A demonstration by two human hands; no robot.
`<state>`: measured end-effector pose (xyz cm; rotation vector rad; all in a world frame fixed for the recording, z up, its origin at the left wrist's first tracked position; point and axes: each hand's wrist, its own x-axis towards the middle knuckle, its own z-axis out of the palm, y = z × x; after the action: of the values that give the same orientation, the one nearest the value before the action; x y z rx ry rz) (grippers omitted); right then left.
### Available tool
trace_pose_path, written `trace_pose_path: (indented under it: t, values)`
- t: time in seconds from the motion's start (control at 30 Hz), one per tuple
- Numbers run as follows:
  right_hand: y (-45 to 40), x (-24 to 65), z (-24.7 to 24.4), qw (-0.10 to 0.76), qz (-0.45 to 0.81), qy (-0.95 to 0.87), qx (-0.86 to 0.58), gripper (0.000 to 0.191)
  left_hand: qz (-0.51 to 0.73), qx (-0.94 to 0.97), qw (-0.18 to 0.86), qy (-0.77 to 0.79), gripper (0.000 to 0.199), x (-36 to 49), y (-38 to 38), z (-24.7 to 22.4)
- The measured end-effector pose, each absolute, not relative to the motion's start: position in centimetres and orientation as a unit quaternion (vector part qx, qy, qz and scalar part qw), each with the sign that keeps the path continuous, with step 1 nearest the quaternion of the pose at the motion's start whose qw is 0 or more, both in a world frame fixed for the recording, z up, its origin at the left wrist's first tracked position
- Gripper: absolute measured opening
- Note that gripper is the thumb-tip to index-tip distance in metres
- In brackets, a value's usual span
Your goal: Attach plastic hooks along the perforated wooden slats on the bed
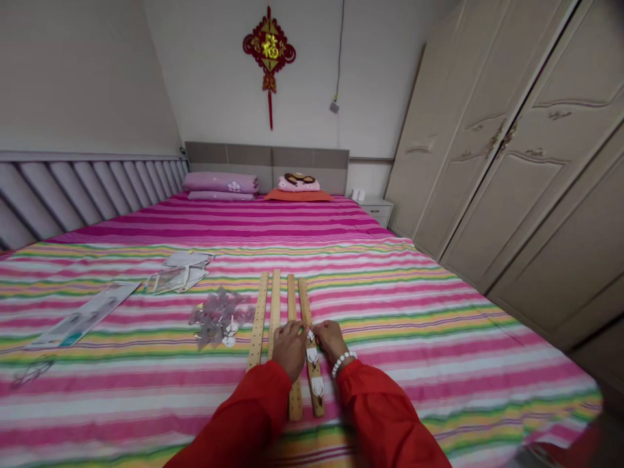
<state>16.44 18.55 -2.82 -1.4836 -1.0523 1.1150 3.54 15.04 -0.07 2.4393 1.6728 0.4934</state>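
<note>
Four... several perforated wooden strips lie side by side on the striped sheet, the rightmost wooden strip (303,300) bearing white hooks. Two white hooks, an upper hook (312,355) and a lower hook (318,387), sit along its near half. Just beyond them, a small white hook (311,335) lies on the strip between my fingertips. My left hand (290,348) reaches over the neighbouring wooden strip (295,402), its fingers closed at the hook's left side. From the right, my right hand (331,339) pinches the same hook; a white bead bracelet (343,363) circles its wrist.
Left of the strips is a pile of small clear packets (219,316) with some white hooks (229,339). Further left lie flat plastic packages (181,272) and a long clear package (88,315). Pillows (219,183) rest at the headboard; a wardrobe (507,156) stands right.
</note>
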Motion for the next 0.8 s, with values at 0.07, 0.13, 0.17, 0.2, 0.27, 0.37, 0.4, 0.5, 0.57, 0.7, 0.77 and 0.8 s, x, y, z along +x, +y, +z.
trace_pose_path:
  t: [0.07, 0.13, 0.17, 0.2, 0.27, 0.37, 0.4, 0.5, 0.57, 0.7, 0.77, 0.8]
  values:
    - [18.2, 16.4, -2.5, 0.481, 0.465, -0.426, -0.61, 0.033, 0.173, 0.799, 0.097, 0.567, 0.04, 3.5, 15.0, -0.1]
    - [17.7, 16.4, -2.1, 0.478, 0.473, -0.422, -0.608, 0.037, 0.183, 0.789, 0.128, 0.573, 0.042, 3.4, 14.9, 0.0]
    - [17.6, 16.4, -1.9, 0.477, 0.477, -0.421, -0.607, 0.04, 0.191, 0.786, 0.143, 0.571, 0.042, 3.3, 14.9, 0.1]
    - [17.4, 16.3, -1.8, 0.477, 0.479, -0.42, -0.605, 0.043, 0.202, 0.782, 0.158, 0.568, 0.043, 3.2, 14.9, 0.2]
    - [17.3, 16.3, -1.6, 0.479, 0.483, -0.416, -0.604, 0.047, 0.237, 0.771, 0.183, 0.562, 0.043, 2.6, 15.1, 0.4]
    - [17.1, 16.5, -1.7, 0.492, 0.498, -0.402, -0.59, 0.047, 0.314, 0.74, 0.211, 0.556, 0.04, 0.4, 15.4, 0.7]
    - [17.1, 16.6, -1.7, 0.497, 0.508, -0.396, -0.582, 0.045, 0.338, 0.729, 0.212, 0.556, 0.037, -0.8, 15.5, 0.9]
    - [17.1, 16.9, -2.0, 0.505, 0.531, -0.385, -0.561, 0.04, 0.376, 0.702, 0.151, 0.586, 0.028, -5.4, 15.5, 1.5]
    - [17.0, 16.9, -2.0, 0.505, 0.534, -0.385, -0.558, 0.04, 0.346, 0.685, 0.082, 0.636, 0.024, -8.4, 15.3, 2.1]
    - [16.9, 16.8, -1.9, 0.511, 0.524, -0.386, -0.561, 0.041, 0.209, 0.648, -0.036, 0.731, 0.023, -11.4, 14.7, 3.4]
    - [16.9, 16.7, -1.8, 0.514, 0.527, -0.383, -0.558, 0.039, 0.154, 0.639, -0.059, 0.751, 0.025, -11.2, 14.6, 3.8]
    - [16.8, 16.7, -1.8, 0.515, 0.528, -0.383, -0.556, 0.039, 0.134, 0.639, -0.065, 0.754, 0.025, -10.9, 14.6, 4.0]
